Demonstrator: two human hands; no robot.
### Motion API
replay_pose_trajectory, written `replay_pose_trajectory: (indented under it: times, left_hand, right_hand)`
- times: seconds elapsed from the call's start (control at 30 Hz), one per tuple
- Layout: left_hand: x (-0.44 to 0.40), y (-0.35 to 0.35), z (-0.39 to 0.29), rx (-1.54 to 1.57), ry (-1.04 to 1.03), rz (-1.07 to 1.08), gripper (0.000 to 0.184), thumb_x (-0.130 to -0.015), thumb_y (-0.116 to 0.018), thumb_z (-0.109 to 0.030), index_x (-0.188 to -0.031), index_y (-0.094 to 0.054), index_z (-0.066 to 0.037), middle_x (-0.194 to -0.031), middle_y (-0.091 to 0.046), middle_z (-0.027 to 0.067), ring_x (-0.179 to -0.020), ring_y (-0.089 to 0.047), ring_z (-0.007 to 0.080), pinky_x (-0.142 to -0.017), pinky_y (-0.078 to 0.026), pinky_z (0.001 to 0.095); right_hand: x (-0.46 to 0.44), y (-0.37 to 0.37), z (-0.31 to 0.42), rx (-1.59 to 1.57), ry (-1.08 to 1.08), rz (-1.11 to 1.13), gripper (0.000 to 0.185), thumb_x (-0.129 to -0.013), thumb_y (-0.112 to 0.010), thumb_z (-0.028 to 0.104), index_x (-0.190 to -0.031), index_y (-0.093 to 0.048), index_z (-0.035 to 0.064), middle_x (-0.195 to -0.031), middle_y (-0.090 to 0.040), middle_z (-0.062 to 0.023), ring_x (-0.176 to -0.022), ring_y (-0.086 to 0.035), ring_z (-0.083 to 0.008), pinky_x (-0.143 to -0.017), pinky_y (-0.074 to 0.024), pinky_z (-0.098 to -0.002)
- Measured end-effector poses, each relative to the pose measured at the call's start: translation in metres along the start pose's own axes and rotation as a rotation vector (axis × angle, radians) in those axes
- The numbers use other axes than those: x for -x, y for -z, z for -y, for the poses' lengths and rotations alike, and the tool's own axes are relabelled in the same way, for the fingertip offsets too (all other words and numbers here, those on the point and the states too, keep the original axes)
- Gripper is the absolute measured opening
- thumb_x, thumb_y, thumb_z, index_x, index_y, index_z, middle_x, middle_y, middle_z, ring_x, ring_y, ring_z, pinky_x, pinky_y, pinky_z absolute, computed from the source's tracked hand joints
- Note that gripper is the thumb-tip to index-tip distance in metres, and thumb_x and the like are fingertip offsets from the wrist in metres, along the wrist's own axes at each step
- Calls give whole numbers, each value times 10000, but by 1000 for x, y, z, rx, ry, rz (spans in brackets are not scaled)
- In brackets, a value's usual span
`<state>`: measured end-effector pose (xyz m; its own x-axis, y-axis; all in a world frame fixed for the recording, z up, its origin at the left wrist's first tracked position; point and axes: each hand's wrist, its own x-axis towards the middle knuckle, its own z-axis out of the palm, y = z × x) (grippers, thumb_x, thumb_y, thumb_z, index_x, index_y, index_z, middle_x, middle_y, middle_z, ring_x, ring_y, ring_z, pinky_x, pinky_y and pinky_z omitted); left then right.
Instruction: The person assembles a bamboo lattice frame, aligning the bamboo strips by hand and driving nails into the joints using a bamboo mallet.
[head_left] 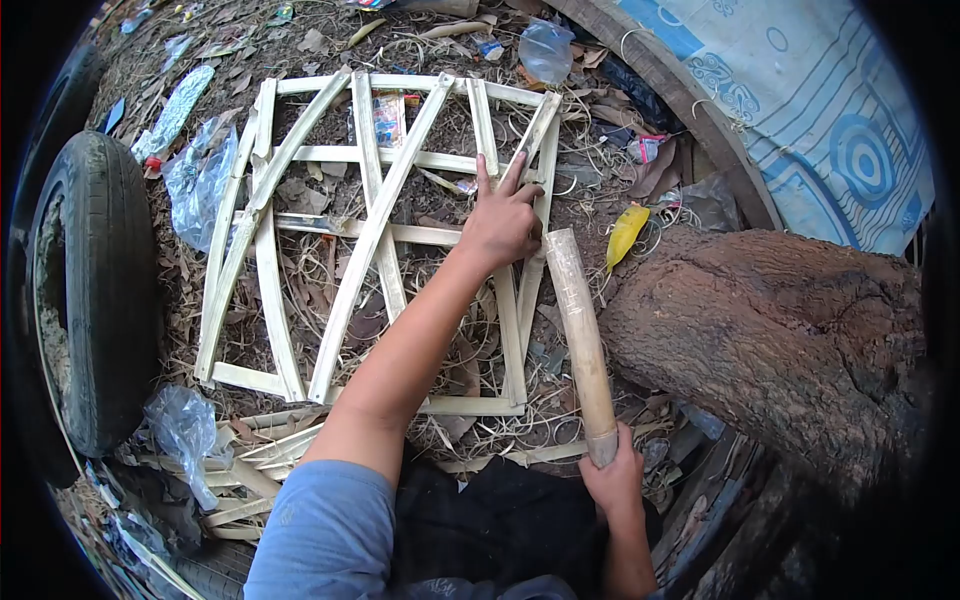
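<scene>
we find the lattice frame [382, 232] of pale split strips lying flat on littered ground before the person, between a tyre [105, 290] on the left and a thick tree trunk [760, 340] on the right. left grip [500, 225] is at the frame's right part, two fingers stretched along the strips, the others bent; whether these close around a strip, we cannot tell. right grip [613, 475] is clenched around the lower end of a wooden pole [582, 345], whose upper end comes just beside the frame's right edge; touching or apart, we cannot say. we judge the step in hand to be steadying and setting the crossed strips near that edge, with the pole kept ready as a striking tool. the next move, by our reading, calls for a firm press on the joint, fingers well away from the pole's end, and a light, controlled swing, as thin strips could split or slip. on writing: a bright printed packet [390, 120] shows beneath the strips, too small to read; the blue patterned sheet [800, 120] bears rings and lines, and we make out no brand anywhere.
</scene>
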<state>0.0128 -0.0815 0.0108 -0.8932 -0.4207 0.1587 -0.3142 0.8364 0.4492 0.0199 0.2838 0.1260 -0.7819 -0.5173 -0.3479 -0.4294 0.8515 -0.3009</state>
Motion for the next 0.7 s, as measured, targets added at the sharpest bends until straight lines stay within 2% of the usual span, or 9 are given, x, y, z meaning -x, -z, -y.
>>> replay_pose_trajectory:
  times: [0.1, 0.2, 0.43, 0.5, 0.63, 0.7]
  left_hand:
    - [0, -1, 2, 55, -12, -1, 89, -651, -802, -275, -728, -772, -244, -1338, -543, 2, -1483, -144, 343, -1097, 42, 766]
    - [0, -1, 4, 82, -29, 14, 91, -666, -804, -298, -737, -774, -249, -1341, -541, -3, -1484, -136, 341, -1098, 46, 765]
    - [-1, 3, 2, 53, -37, 65, 89, -673, -805, -310, -744, -776, -264, -1349, -533, -20, -1486, -128, 338, -1102, 40, 763]
    - [-2, 6, 0, 42, -18, 84, 113, -658, -813, -310, -753, -778, -260, -1350, -531, -25, -1486, -133, 333, -1103, 33, 765]
    - [-5, 8, -5, 8, 21, 123, 146, -646, -813, -286, -782, -781, -244, -1348, -532, -26, -1485, -141, 328, -1102, 27, 768]
    - [-5, 4, -4, -13, 19, 81, 175, -640, -809, -252, -810, -781, -225, -1350, -530, -19, -1486, -146, 320, -1103, 29, 768]
  right_hand:
    - [-1, 3, 5, -4, -18, 13, 550, -696, -676, 121, -1213, -517, 28, -918, -672, -275, -917, -655, -463, -776, -528, -488]
    - [0, 2, 5, -4, 35, -11, 560, -697, -687, 142, -1221, -514, 49, -863, -663, -276, -840, -647, -480, -731, -523, -517]
    - [2, 3, 1, -39, -16, 0, 570, -688, -697, 145, -1224, -529, 53, -874, -666, -279, -851, -652, -475, -735, -528, -510]
    - [4, 3, 8, -47, -89, -9, 547, -676, -691, 119, -1195, -549, 23, -952, -674, -266, -945, -651, -461, -801, -526, -483]
    - [0, -1, 6, -69, -22, -21, 556, -675, -689, 114, -1205, -548, 25, -972, -672, -268, -957, -648, -463, -813, -523, -485]
    - [-2, -3, 3, -24, 44, -39, 572, -680, -699, 127, -1226, -538, 68, -884, -669, -272, -848, -658, -466, -740, -529, -508]
